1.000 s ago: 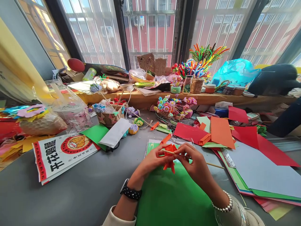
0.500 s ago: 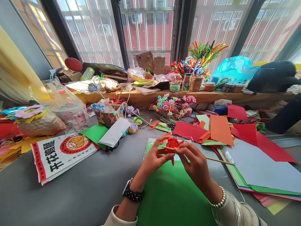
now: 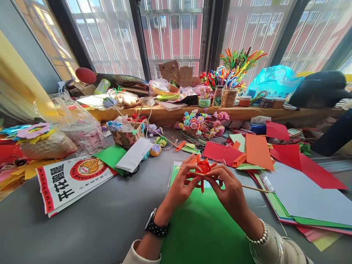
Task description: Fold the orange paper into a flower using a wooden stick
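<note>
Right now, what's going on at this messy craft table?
A person holds an orange paper flower above a green sheet with both hands. The left hand pinches the flower from the side, while the right hand grips a thin wooden stick laid across its petals. Loose coloured paper lies to the right.

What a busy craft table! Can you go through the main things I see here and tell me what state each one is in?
Left hand: gripping the orange paper flower.
Right hand: pinching the wooden stick.
Orange paper flower: folded, held above the table.
Wooden stick: roughly level, tip at the flower.
Green sheet: flat on the table.
White envelope: lying flat on green paper.
Clear plastic bag: crumpled, upright.
</note>
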The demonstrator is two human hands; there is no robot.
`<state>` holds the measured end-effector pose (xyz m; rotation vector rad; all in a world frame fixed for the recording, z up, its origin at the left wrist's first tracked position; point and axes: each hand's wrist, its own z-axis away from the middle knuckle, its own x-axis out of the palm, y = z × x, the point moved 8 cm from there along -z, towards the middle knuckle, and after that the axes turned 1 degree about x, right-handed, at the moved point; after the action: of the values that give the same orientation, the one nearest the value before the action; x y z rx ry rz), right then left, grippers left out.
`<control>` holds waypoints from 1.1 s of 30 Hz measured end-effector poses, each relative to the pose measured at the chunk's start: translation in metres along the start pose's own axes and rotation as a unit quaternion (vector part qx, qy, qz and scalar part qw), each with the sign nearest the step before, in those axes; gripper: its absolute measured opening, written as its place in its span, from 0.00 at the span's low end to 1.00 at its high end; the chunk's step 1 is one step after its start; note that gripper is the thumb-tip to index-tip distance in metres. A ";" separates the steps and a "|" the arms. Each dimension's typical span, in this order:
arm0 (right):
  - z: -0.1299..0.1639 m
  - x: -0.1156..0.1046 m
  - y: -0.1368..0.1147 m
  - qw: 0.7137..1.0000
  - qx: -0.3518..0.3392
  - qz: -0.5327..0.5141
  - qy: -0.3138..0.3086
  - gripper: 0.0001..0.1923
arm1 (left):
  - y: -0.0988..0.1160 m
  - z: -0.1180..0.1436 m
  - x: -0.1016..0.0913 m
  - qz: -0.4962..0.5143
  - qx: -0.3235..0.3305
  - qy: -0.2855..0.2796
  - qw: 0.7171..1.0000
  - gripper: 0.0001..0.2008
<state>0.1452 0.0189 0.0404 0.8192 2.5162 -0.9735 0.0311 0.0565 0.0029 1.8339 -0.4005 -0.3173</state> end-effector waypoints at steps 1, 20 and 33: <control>0.000 0.000 0.000 1.000 0.002 -0.001 -0.002 0.02 | 0.001 0.000 0.000 -0.004 -0.002 -0.003 1.000 0.07; -0.007 0.006 0.006 0.990 0.054 -0.099 -0.082 0.06 | -0.002 0.000 -0.003 -0.010 0.003 0.027 1.000 0.09; -0.004 0.003 0.001 0.999 0.002 -0.021 -0.033 0.05 | -0.010 -0.001 0.001 0.035 -0.028 0.020 0.999 0.21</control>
<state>0.1432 0.0235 0.0409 0.7271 2.4855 -1.0036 0.0337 0.0593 -0.0059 1.7635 -0.4234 -0.2412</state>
